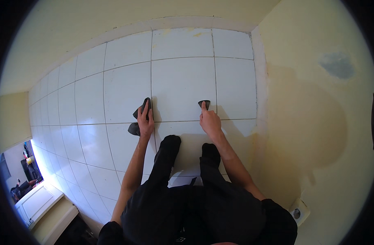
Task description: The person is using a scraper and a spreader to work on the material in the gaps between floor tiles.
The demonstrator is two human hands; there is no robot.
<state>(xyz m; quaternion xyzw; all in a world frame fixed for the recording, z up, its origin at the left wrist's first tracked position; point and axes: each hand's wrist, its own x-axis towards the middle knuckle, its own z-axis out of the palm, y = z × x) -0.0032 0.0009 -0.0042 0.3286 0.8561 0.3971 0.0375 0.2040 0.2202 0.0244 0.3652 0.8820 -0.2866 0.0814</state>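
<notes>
My left hand grips a long dark grey piece, its fingers laid along it and its thumb side hard to see. Another dark, rounded piece lies on the tiles beside that wrist. In my right hand, the index finger stretches over a small black piece, wide at the far end and narrowing toward me. The other fingers are curled, and part of this piece is hidden beneath them. I cannot make out the exact kind of these dark pieces.
White square tiles cover the floor under both hands. My dark-socked feet stand close behind them. A yellowish wall rises at the right, with a small white box low on it. A white cabinet door is at the lower left.
</notes>
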